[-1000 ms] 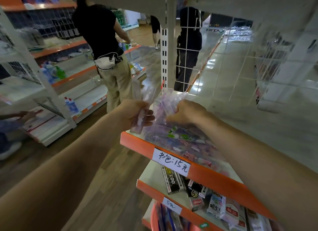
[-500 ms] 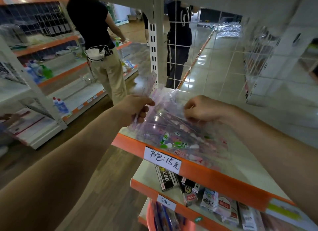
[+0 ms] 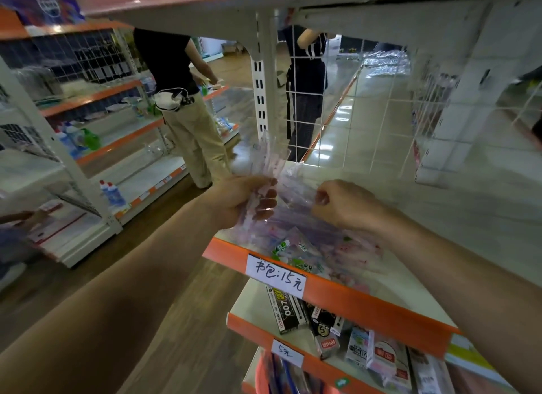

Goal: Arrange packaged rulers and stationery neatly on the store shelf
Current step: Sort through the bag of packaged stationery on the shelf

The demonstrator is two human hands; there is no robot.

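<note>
Ruler packets (image 3: 271,162) stood higher than half second before, fanned upright above my left hand (image 3: 246,201), its fingers curled round their lower ends. My right hand (image 3: 340,207) had moved nearer left one, thumb and fingers pinching one packet's clear edge. Rest of pile (image 3: 311,244) lay flat on shelf (image 3: 366,304), behind price label (image 3: 275,276), as before.

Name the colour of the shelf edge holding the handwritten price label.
Orange shelf edge, clearest in the head view.

One left hand (image 3: 245,201), one right hand (image 3: 341,204), two price labels (image 3: 277,275), two standing people (image 3: 187,106), one packaged-ruler heap (image 3: 308,247).
</note>
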